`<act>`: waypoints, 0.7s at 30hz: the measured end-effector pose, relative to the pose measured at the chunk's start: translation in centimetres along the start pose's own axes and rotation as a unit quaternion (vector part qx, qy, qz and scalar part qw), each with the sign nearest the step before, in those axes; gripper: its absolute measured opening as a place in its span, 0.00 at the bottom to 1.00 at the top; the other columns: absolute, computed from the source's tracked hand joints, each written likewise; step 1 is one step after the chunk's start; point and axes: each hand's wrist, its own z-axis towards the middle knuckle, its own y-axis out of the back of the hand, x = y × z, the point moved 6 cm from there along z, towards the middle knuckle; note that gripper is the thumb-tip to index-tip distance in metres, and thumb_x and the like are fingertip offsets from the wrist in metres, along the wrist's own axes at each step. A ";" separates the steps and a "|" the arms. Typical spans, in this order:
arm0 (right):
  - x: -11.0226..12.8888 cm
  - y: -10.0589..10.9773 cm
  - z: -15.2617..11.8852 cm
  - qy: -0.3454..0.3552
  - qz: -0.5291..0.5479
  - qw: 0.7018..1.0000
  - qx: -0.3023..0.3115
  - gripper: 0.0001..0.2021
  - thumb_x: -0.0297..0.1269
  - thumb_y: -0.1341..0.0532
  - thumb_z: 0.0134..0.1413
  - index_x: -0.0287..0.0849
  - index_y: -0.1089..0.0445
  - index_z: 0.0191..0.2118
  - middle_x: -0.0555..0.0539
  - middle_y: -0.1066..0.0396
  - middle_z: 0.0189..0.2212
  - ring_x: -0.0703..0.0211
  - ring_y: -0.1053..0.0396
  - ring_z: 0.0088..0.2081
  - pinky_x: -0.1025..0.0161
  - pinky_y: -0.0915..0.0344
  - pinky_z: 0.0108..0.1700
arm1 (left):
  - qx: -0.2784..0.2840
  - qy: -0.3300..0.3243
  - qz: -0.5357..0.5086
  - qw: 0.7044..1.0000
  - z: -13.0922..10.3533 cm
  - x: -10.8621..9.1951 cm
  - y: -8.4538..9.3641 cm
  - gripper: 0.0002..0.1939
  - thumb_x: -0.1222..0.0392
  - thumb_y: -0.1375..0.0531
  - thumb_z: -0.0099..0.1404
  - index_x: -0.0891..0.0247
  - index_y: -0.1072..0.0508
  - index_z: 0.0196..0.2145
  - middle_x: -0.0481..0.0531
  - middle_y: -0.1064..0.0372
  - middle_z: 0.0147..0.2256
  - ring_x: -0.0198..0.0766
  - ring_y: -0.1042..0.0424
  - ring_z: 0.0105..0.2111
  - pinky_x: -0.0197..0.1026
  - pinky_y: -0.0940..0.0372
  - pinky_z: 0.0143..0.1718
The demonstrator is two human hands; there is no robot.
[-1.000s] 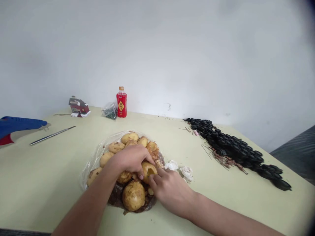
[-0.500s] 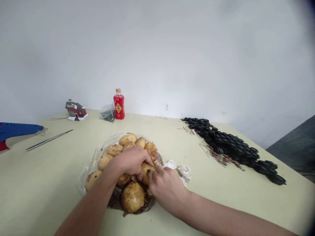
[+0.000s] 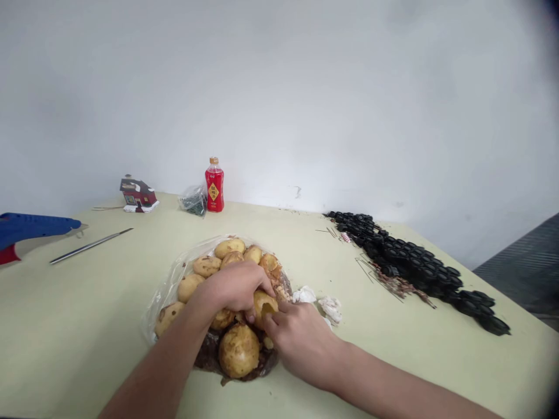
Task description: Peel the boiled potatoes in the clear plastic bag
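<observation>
My left hand (image 3: 240, 286) is closed around a potato (image 3: 262, 304) with a dark hole in its right side. The fingers of my right hand (image 3: 301, 334) are curled together at that hole; whatever they pinch is hidden. Both hands are over a clear plastic bag (image 3: 163, 291) spread on the table. Several whole potatoes (image 3: 190, 286) lie on the bag, and a large one (image 3: 239, 351) sits at its near edge. Brown peelings and crumbs (image 3: 283, 285) are heaped at its right side.
Crumpled white tissues (image 3: 329, 308) lie right of the bag. Black round pieces (image 3: 419, 265) and thin wires (image 3: 365, 270) spread along the right. At the back stand a red bottle (image 3: 214, 189) and a toy house (image 3: 138, 195). A blue glue gun (image 3: 37, 230) and a metal rod (image 3: 91, 245) lie left.
The hole in the held potato shows more plainly now, as my right fingers have shifted slightly down. The whole view has moved a little; the other things stay in place.
</observation>
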 end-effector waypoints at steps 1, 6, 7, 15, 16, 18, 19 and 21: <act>-0.1 -0.1 -0.4 0.019 -0.003 1.000 0.011 0.08 0.22 0.43 0.57 0.36 0.29 0.39 0.41 0.25 0.33 0.49 0.28 0.34 0.58 0.42 0.27 | 0.004 0.006 -0.002 1.000 0.0 0.0 0.0 0.37 0.66 0.25 0.45 0.44 0.21 0.54 0.45 0.21 0.50 0.45 0.24 0.50 0.42 0.34 0.50; -1.0 0.3 -1.2 0.039 -0.051 0.998 0.014 0.07 0.23 0.45 0.61 0.37 0.29 0.37 0.42 0.27 0.31 0.49 0.29 0.35 0.57 0.41 0.28 | 0.014 0.016 0.003 1.000 -0.1 -0.3 0.2 0.37 0.64 0.23 0.46 0.43 0.21 0.54 0.45 0.21 0.49 0.45 0.24 0.49 0.42 0.33 0.49; -1.1 0.4 -1.1 0.026 -0.060 0.998 -0.001 0.08 0.22 0.46 0.63 0.36 0.29 0.39 0.41 0.27 0.31 0.49 0.29 0.35 0.57 0.41 0.28 | 0.013 0.011 0.004 1.000 -0.1 -0.4 0.2 0.36 0.63 0.23 0.46 0.43 0.21 0.54 0.45 0.21 0.48 0.45 0.24 0.48 0.43 0.33 0.48; -0.6 -0.1 -1.0 0.038 -0.059 0.997 0.043 0.07 0.21 0.43 0.58 0.37 0.29 0.36 0.43 0.26 0.32 0.49 0.28 0.35 0.57 0.42 0.27 | 0.013 0.012 -0.005 1.000 -0.2 -0.4 0.2 0.37 0.64 0.23 0.46 0.45 0.21 0.55 0.47 0.22 0.50 0.47 0.24 0.51 0.44 0.34 0.51; -0.7 0.2 -1.0 0.034 -0.062 0.997 0.040 0.08 0.21 0.43 0.59 0.37 0.28 0.36 0.43 0.26 0.32 0.49 0.28 0.35 0.57 0.42 0.27 | 0.013 0.012 -0.004 1.000 -0.2 -0.4 0.2 0.37 0.64 0.24 0.46 0.44 0.21 0.55 0.47 0.22 0.50 0.47 0.24 0.50 0.44 0.34 0.51; -0.9 0.7 -0.8 0.020 -0.074 0.997 0.023 0.10 0.21 0.45 0.61 0.37 0.28 0.38 0.42 0.26 0.32 0.49 0.28 0.36 0.57 0.42 0.27 | 0.014 0.012 -0.002 1.000 -0.3 -0.5 0.3 0.36 0.64 0.24 0.47 0.44 0.21 0.54 0.47 0.21 0.48 0.46 0.24 0.49 0.43 0.33 0.48; -1.0 0.9 -0.6 0.014 -0.080 0.997 0.016 0.11 0.20 0.47 0.62 0.36 0.28 0.39 0.41 0.26 0.33 0.49 0.28 0.37 0.57 0.42 0.28 | 0.015 0.010 -0.001 1.000 -0.3 -0.6 0.3 0.35 0.64 0.24 0.47 0.44 0.21 0.53 0.48 0.21 0.47 0.46 0.24 0.48 0.43 0.33 0.48; -1.1 0.8 -0.3 0.013 -0.083 0.996 0.021 0.12 0.21 0.48 0.64 0.35 0.27 0.41 0.40 0.26 0.33 0.50 0.28 0.37 0.58 0.42 0.28 | 0.014 0.002 0.000 1.000 -0.4 -0.7 0.3 0.34 0.64 0.24 0.47 0.45 0.20 0.53 0.48 0.21 0.47 0.47 0.24 0.48 0.44 0.34 0.47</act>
